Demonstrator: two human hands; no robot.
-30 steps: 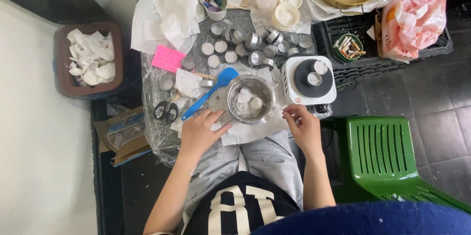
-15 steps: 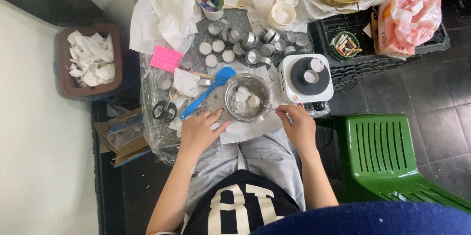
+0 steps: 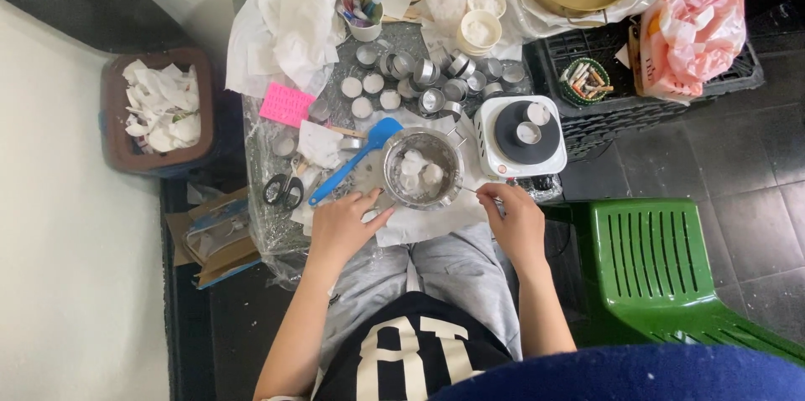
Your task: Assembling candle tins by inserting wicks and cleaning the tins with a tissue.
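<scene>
Cluttered worktop (image 3: 277, 225) carries a metal bowl (image 3: 422, 170) of white lumps at centre. Left hand (image 3: 344, 225), fingers loosely spread, touches the bowl's near-left rim. Right hand (image 3: 513, 217), just right of it, pinches a thin metal handle (image 3: 471, 191).

green chair (image 3: 671, 271): cut off at right edge | right hand (image 3: 513, 221) fingers' grip: too small to tell

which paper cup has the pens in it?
The white cup left of the two wax-filled cups; coloured pens stick out of it, and an empty cup sits just behind it.
</scene>
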